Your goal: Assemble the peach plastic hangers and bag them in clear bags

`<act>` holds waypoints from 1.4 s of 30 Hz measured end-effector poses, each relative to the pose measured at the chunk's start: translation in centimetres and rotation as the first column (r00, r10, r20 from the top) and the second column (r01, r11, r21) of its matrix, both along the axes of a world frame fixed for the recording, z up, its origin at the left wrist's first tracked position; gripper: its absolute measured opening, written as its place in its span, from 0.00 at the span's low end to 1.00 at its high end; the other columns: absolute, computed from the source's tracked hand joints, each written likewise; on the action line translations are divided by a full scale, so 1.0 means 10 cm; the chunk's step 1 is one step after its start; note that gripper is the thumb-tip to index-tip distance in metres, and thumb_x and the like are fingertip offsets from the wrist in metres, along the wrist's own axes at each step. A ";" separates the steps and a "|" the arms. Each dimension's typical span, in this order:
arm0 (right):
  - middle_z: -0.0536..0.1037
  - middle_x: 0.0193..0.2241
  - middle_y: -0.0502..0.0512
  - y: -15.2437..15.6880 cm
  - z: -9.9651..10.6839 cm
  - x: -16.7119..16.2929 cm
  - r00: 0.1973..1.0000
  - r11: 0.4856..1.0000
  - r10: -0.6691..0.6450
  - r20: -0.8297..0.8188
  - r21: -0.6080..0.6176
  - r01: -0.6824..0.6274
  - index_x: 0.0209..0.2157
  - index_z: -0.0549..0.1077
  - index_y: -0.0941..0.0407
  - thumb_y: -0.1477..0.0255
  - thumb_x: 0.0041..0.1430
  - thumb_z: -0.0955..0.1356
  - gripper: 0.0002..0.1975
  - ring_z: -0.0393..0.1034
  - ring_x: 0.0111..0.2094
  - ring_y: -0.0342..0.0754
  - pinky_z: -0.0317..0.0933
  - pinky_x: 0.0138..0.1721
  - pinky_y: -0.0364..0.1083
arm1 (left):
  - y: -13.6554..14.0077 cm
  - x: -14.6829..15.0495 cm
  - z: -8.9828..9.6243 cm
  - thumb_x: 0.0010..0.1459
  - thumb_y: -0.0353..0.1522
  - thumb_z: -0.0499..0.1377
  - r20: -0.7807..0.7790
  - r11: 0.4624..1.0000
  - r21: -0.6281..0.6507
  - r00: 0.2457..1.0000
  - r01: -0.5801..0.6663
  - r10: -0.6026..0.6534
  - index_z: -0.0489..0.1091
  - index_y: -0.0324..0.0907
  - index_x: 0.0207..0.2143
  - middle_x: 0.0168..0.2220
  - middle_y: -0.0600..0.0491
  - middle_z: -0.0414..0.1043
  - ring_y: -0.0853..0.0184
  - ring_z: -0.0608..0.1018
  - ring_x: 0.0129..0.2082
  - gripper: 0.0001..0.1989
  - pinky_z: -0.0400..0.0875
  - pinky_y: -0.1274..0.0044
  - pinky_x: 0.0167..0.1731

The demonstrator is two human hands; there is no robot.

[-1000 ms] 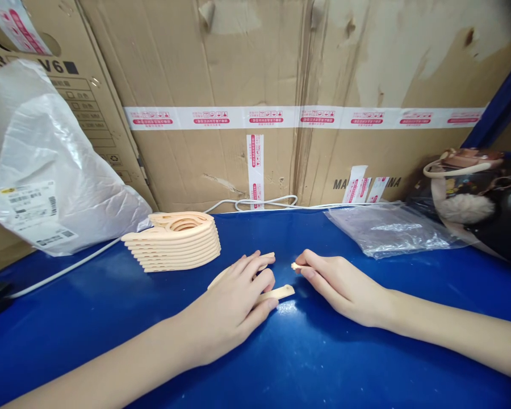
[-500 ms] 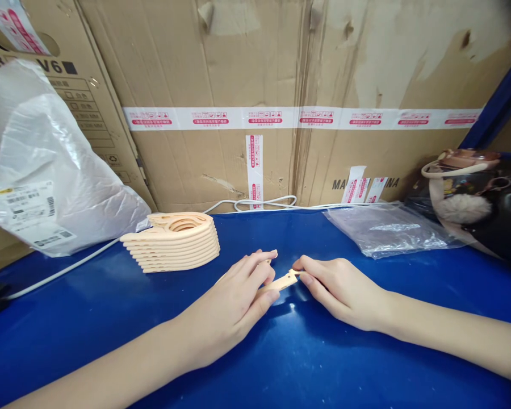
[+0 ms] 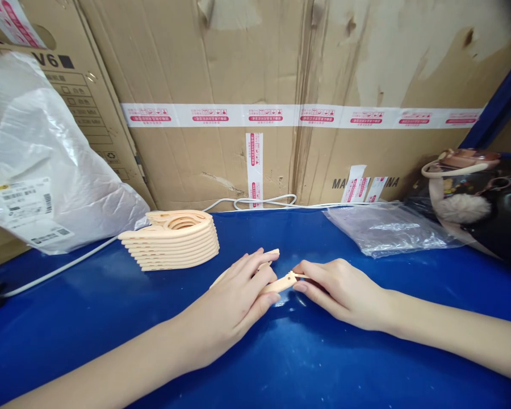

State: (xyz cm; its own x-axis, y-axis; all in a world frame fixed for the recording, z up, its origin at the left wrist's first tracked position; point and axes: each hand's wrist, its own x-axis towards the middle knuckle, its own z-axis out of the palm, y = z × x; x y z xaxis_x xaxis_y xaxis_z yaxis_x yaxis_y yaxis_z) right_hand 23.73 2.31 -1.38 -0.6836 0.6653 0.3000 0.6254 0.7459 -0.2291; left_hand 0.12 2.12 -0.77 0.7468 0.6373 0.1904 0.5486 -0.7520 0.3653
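My left hand (image 3: pixel 232 304) is closed round a cream plastic folding hanger (image 3: pixel 282 283), with the thumb along its near side and the fingers over the top. One end of it, with a small round hole, sticks out to the right, and another tip shows beyond my index finger. Most of the hanger is hidden under the hand. My right hand (image 3: pixel 344 292) pinches a thin cream strip at the hanger's right end between thumb and fingers. Whether that strip is joined to the hanger I cannot tell. Left of my hands lies a neat stack of similar cream folded hangers (image 3: pixel 176 247).
A blue table (image 3: pixel 323 363) lies under everything. Large cardboard boxes (image 3: pixel 204 159) stand behind it, with a white cable (image 3: pixel 266 201) along their foot. A white parcel bag (image 3: pixel 63 165) is at left; a clear plastic bag (image 3: pixel 387 230) and a dark bag (image 3: pixel 502 210) are at right.
The hanger's right end has turned slightly, and a longer piece of thin strip shows at my right fingertips. Both hands stay in nearly the same place.
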 end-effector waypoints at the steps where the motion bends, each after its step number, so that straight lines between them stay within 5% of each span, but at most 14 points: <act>1: 0.76 0.28 0.54 0.00 0.00 0.00 1.000 1.000 0.001 0.009 0.014 -0.001 0.39 0.69 0.58 0.64 0.70 0.53 0.19 0.71 0.24 0.44 0.58 0.25 0.43 | 0.00 0.00 0.00 0.70 0.37 0.42 -0.004 1.000 0.004 1.000 -0.002 0.002 0.62 0.46 0.50 0.65 0.52 0.52 0.63 0.50 0.67 0.13 0.49 0.63 0.64; 9: 0.73 0.24 0.50 0.00 -0.03 0.01 0.993 0.947 0.007 0.117 0.318 -0.044 0.34 0.68 0.59 0.67 0.71 0.51 0.20 0.66 0.20 0.42 0.53 0.21 0.42 | 0.00 -0.01 -0.02 0.71 0.38 0.40 -0.052 1.000 0.007 0.999 -0.008 0.008 0.62 0.46 0.49 0.66 0.55 0.49 0.66 0.48 0.67 0.15 0.48 0.65 0.65; 17: 0.71 0.23 0.50 0.00 -0.01 0.00 0.981 0.872 -0.008 0.194 0.482 -0.088 0.33 0.70 0.59 0.70 0.70 0.53 0.19 0.65 0.21 0.43 0.54 0.23 0.44 | 0.00 0.01 0.02 0.71 0.37 0.39 -0.035 1.000 -0.006 0.999 0.005 -0.005 0.65 0.45 0.48 0.65 0.54 0.53 0.67 0.51 0.66 0.16 0.49 0.67 0.65; 30: 0.70 0.22 0.50 -0.02 0.03 0.01 0.989 0.899 0.009 0.145 0.433 -0.071 0.35 0.73 0.58 0.67 0.69 0.56 0.18 0.64 0.21 0.42 0.54 0.24 0.43 | 0.01 -0.02 -0.04 0.70 0.37 0.42 -0.017 0.999 0.034 0.999 0.028 -0.028 0.64 0.48 0.53 0.65 0.54 0.53 0.63 0.54 0.66 0.16 0.52 0.64 0.64; 42: 0.72 0.25 0.50 -0.03 0.02 -0.01 0.991 0.957 -0.021 0.132 0.291 -0.018 0.36 0.73 0.57 0.67 0.69 0.55 0.19 0.65 0.23 0.42 0.53 0.24 0.42 | -0.02 -0.01 0.00 0.71 0.36 0.42 -0.009 0.999 0.037 1.000 0.025 -0.025 0.64 0.45 0.45 0.63 0.52 0.56 0.66 0.55 0.65 0.13 0.51 0.66 0.64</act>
